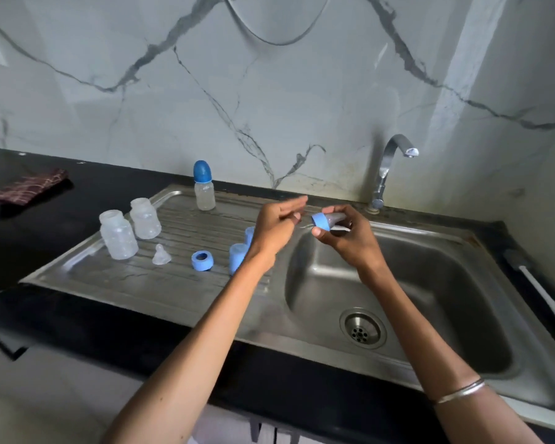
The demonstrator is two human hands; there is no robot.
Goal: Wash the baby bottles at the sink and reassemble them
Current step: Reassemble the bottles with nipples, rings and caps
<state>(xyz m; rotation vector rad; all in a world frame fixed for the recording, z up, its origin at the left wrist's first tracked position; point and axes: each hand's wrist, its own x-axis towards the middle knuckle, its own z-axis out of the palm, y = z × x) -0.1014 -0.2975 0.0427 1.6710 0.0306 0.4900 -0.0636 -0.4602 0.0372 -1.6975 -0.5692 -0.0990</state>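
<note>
Item: blue collar with teat (326, 221), gripped in my right hand (345, 235) over the basin's 11 o'clock rim. Left hand (277, 227) loose, empty. I judge: seat the teat evenly before fitting to the open bottles (118, 233) at 9 o'clock.

Capped bottle (204, 187) upright, drainboard rear. Two open clear bottles (118, 234) (145, 218) upright left. Teat (161, 255), blue ring (202, 260), blue caps (237, 256) nearby. Ring-with-teat assembly (326, 221) in hand.
</note>
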